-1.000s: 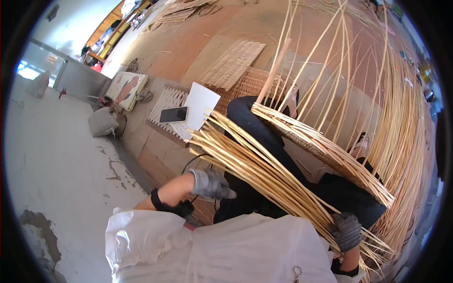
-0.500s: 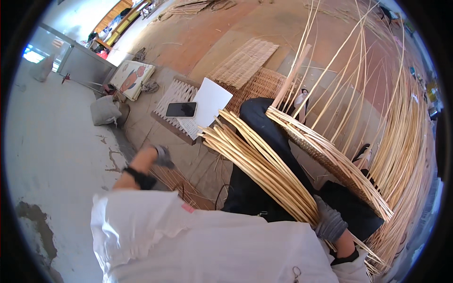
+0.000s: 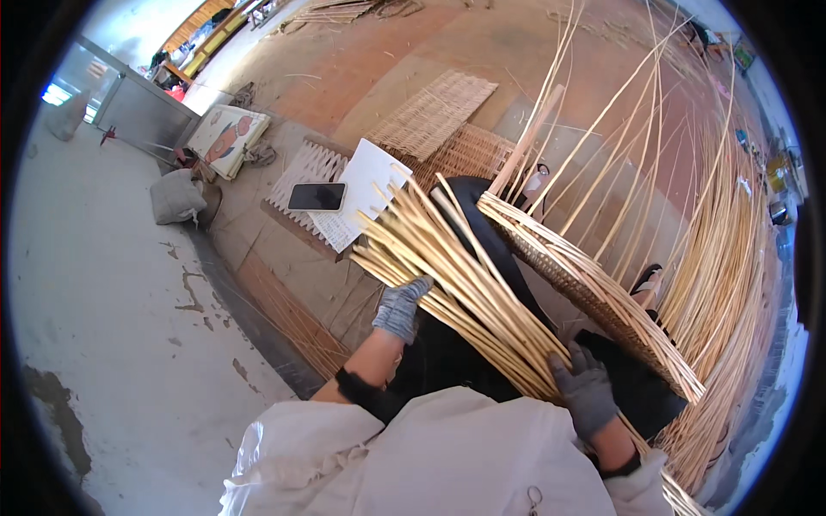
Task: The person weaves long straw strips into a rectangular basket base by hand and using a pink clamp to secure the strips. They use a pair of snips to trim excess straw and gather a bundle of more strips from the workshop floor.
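A thick bundle of pale cane strips (image 3: 465,284) lies across my lap and runs up to the left. My left hand (image 3: 401,308), in a grey glove, rests against the bundle's lower left edge with fingers curled onto the strips. My right hand (image 3: 587,391), also gloved, presses on the near end of the bundle. A half-woven basket (image 3: 594,288) with tall upright canes stands just beyond my hands, over my dark trousers.
A black phone (image 3: 317,197) lies on white paper (image 3: 366,185) over a lattice mat (image 3: 301,172). Flat woven mats (image 3: 434,112) lie further back. A grey sack (image 3: 176,196) and a picture board (image 3: 225,138) sit at the left. More long canes (image 3: 731,258) fan to the right.
My left hand has swung back from the floor at the left to the edge of the cane bundle. My right hand has shifted up onto the bundle's near end.
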Available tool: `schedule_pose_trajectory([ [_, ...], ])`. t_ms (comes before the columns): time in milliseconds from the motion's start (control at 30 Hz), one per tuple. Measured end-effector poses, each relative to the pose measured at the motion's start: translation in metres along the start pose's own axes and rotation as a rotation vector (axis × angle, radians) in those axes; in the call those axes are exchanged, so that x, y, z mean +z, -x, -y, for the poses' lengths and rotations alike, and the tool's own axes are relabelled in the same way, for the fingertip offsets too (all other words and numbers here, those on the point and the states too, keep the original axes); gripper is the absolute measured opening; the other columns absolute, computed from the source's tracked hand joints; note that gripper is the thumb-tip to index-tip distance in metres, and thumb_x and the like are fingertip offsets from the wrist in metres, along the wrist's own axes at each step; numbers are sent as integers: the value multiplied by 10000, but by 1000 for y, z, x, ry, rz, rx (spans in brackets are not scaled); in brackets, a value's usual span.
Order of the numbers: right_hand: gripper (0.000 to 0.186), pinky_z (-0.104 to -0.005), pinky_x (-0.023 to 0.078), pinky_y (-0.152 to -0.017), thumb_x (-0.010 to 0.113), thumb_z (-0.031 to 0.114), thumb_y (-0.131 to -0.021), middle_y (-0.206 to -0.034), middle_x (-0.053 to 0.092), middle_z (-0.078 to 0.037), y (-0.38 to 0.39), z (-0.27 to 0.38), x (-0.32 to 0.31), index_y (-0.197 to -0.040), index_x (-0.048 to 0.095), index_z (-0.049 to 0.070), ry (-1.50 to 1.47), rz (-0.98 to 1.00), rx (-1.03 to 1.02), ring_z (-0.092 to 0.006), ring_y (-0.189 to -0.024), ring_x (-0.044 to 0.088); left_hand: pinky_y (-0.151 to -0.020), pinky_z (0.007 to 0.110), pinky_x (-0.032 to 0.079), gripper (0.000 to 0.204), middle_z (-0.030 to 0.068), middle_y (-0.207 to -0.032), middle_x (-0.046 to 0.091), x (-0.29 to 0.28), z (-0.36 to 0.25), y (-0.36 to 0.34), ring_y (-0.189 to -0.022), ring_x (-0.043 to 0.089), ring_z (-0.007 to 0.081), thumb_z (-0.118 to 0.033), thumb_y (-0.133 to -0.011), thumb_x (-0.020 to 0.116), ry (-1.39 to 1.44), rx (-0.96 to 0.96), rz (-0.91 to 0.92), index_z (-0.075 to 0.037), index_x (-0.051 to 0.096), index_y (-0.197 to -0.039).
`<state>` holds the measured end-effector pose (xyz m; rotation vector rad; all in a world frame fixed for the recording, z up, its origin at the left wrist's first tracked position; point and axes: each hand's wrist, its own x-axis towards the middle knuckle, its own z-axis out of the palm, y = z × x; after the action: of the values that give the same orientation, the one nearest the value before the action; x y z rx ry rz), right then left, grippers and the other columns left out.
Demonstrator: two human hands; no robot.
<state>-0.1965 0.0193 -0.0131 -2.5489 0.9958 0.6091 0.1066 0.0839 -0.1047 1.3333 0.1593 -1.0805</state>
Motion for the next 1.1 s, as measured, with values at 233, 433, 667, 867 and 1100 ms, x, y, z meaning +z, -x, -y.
schedule_pose_trajectory([
  [233,727,-436,415,-834,700,306,-632,-1222,364,-266,-12,-25,54,-1214,356,40,-198,-159,-200,-408,-1014,462,-775,388,483,458,90,-1002,568,-8,5,11,-935,555,225,-131,-695,685,73,37,182,-52,492,-1102],
  [433,731,-434,433,-780,689,306,-617,-1237,358,-253,-13,-22,54,-1214,352,53,-24,-106,-230,-368,-1012,467,-822,314,436,392,104,-1062,562,-17,-38,21,-959,543,213,-250,-785,598,-806,150,234,-57,505,-1113],
  [667,677,-477,392,-787,637,308,-644,-1277,322,-199,-9,-12,59,-1191,355,26,136,-301,-259,-348,-1066,414,-668,330,468,219,110,-818,601,73,-115,37,-733,576,255,-200,-756,603,-1449,1130,716,-71,601,-934],
  [867,537,-500,365,-810,497,302,-717,-1262,329,-198,0,-6,61,-1167,388,31,5,-297,-347,-368,-1096,391,-763,367,440,284,104,-914,547,83,-84,-53,-865,535,286,-142,-686,651,-1656,956,925,-82,596,-958],
  [1100,470,-493,362,-836,464,273,-752,-1267,319,-235,8,-8,61,-1153,423,32,-137,-296,-425,-383,-1085,403,-749,353,432,196,71,-894,543,109,-93,-49,-837,527,257,-195,-667,639,-2125,1278,1101,-113,611,-843],
])
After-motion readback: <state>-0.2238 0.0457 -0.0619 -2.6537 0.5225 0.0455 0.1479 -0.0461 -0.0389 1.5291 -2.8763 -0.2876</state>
